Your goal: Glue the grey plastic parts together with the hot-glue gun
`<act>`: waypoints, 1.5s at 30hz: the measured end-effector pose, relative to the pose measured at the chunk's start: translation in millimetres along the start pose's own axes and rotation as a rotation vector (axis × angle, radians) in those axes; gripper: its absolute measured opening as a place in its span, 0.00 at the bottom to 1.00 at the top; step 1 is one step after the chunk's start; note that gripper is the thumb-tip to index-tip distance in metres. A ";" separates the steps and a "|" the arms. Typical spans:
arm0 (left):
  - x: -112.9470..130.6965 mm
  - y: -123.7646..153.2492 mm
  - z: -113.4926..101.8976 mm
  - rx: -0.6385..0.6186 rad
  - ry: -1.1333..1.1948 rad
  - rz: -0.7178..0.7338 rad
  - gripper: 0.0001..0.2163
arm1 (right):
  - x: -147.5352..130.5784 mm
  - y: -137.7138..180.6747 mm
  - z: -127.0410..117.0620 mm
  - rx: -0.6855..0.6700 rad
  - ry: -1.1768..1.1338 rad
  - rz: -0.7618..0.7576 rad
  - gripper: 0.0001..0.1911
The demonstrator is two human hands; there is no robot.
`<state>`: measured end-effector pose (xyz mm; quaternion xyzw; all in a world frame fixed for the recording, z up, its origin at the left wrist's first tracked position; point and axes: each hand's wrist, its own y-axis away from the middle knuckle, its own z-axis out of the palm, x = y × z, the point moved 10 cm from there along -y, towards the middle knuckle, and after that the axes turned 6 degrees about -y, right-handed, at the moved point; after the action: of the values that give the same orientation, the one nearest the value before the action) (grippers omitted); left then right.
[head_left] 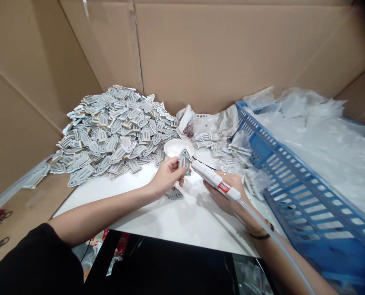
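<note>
Between the thumb and fingers of my left hand (pixel 167 175), a grey fish-shaped piece (pixel 185 157) with a slotted middle stands upright. My right hand (pixel 224 190) is wrapped round a white glue gun (pixel 211 175), and a clear glue stick (pixel 271 233) trails from its rear end. The gun's nozzle points at the right side of the piece; I cannot tell whether it touches. Behind the piece sits a shallow white bowl (pixel 174 146), partly hidden by it. Another grey piece (pixel 174 194) lies on the white table (pixel 158 223) below my left hand.
A large heap of similar grey pieces (pixel 118 135) fills the back left. Behind the bowl lies a printed plastic bag (pixel 213 123). Bagged pieces (pixel 228 162) lie along the right side, beside a blue crate (pixel 296 186) full of clear plastic bags (pixel 320 139). Cardboard walls (pixel 216 53) enclose the table.
</note>
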<state>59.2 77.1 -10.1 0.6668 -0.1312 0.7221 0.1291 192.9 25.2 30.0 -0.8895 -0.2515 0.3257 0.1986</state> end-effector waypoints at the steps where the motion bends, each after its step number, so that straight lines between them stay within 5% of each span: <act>1: 0.1 0.0 0.3 -0.003 0.001 0.002 0.03 | -0.9 -0.3 -0.5 -0.001 -0.007 0.001 0.16; 33: -2.4 0.8 2.9 -0.022 0.119 -0.073 0.04 | 10.6 2.0 -5.0 0.012 0.025 0.130 0.18; 38: -5.0 0.2 5.2 -0.085 0.005 -0.087 0.03 | 7.3 0.4 -10.9 0.060 0.028 0.098 0.17; 45: -5.2 1.1 -1.9 -0.117 -0.480 0.004 0.06 | 20.6 3.3 -23.7 0.186 0.109 0.192 0.20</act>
<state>57.4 76.8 -15.4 0.8102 -0.2012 0.5346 0.1313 223.7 30.0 35.2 -0.9036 -0.1229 0.3162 0.2616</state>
